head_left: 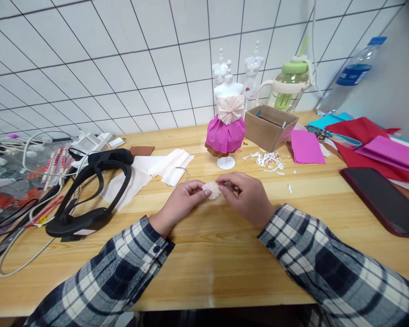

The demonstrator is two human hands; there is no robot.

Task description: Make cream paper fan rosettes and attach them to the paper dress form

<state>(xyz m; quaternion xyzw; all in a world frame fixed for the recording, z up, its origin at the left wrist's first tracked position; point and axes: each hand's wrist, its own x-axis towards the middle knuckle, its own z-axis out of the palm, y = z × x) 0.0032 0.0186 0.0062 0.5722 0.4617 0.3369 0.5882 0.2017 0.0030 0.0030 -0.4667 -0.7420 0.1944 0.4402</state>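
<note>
A small cream pleated paper rosette (pixel 211 190) is held low over the wooden table, between my two hands. My left hand (pixel 187 196) pinches its left edge between thumb and fingers. On the other side, my right hand (pixel 244 193) grips the right edge with closed fingertips. Just beyond them stands a small white dress form (pixel 228 90) on a round white base. It wears a magenta paper skirt (pixel 226 134) over a brown layer, and a larger cream pleated fan (pixel 231 109) sits on its chest.
Cream paper sheets (pixel 177 165) and a black headset strap (pixel 122 190) lie to the left. A cardboard box (pixel 271 127), white paper scraps (pixel 267 160), magenta paper (pixel 306 146) and a phone (pixel 385 200) are on the right. Behind stand a green-lidded jug (pixel 289 86) and a water bottle (pixel 354 75).
</note>
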